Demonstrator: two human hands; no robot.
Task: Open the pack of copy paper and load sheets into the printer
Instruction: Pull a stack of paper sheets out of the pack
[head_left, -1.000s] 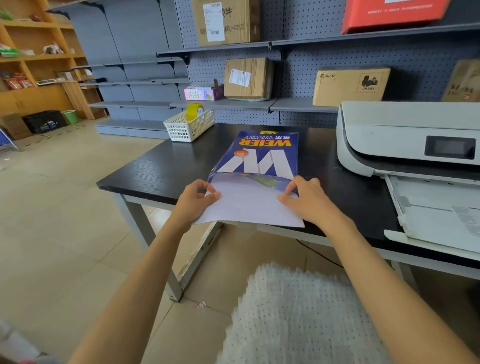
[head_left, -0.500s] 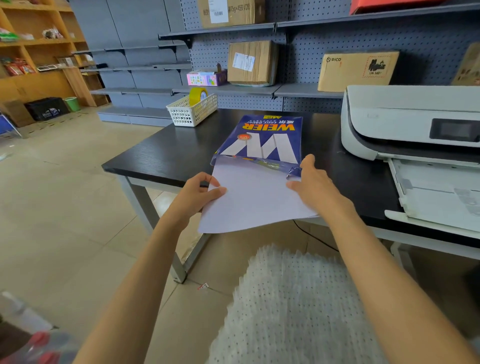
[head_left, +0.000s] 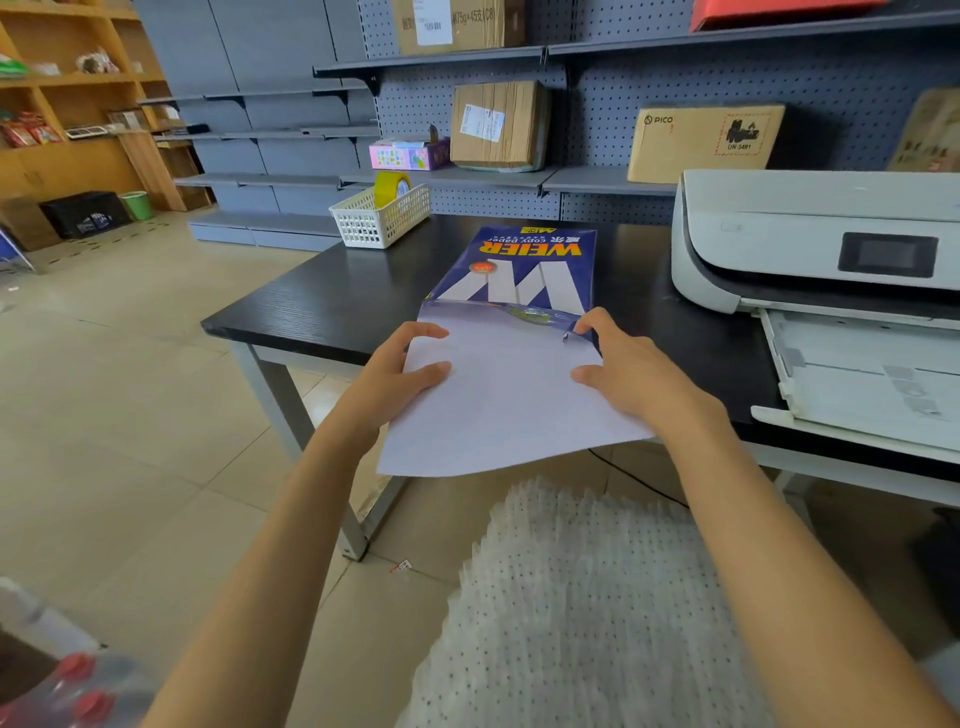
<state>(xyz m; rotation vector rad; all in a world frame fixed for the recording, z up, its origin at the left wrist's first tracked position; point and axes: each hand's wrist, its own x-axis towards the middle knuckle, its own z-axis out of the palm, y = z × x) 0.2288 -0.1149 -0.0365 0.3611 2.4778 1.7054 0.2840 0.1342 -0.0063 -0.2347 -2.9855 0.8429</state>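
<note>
left grip (head_left: 400, 371): pinching the left edge of the sheets (head_left: 498, 410), thumb on top, centre frame.
right grip (head_left: 626, 366): fingers curled on the sheets' right edge beside the torn wrapper mouth.
sheets: about half out of the Weier copy paper pack (head_left: 514, 270), overhanging the surface (head_left: 322, 306) edge, front sagging.
risk: overhang may buckle or fan out; uneven pull could skew the sheets or drag the pack off.
printer (head_left: 810, 244): right of frame, tray (head_left: 862, 379) open, nothing loaded yet.
change: sheets further out than half a second ago.

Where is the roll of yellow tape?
In the head view, the tape stands in the white basket at the table's far left corner, left of the paper pack.
</note>
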